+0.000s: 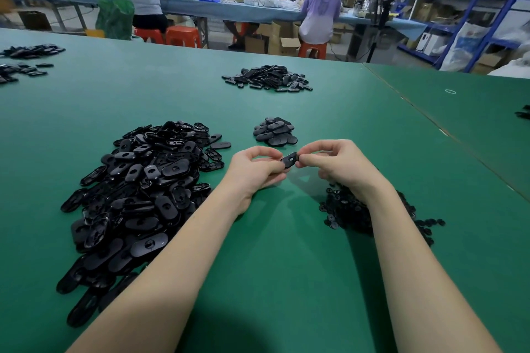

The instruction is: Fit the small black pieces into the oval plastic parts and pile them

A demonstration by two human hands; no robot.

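Observation:
Between my two hands, above the green table [286, 252], is one black oval plastic part [289, 159]. My left hand [253, 169] pinches its left end and my right hand [335, 163] pinches its right end. A big heap of loose oval parts [137, 195] lies to the left. A dark heap of small black pieces [352, 212] sits under my right wrist, partly hidden by it. Just beyond my hands lies a small pile of oval parts [275, 132].
Another pile of black parts [269, 79] lies farther back at the centre, and more are scattered at the far left [25, 61]. A seam [430, 120] splits the table on the right. Behind it, people sit on orange stools at a blue bench, with shelving at the right.

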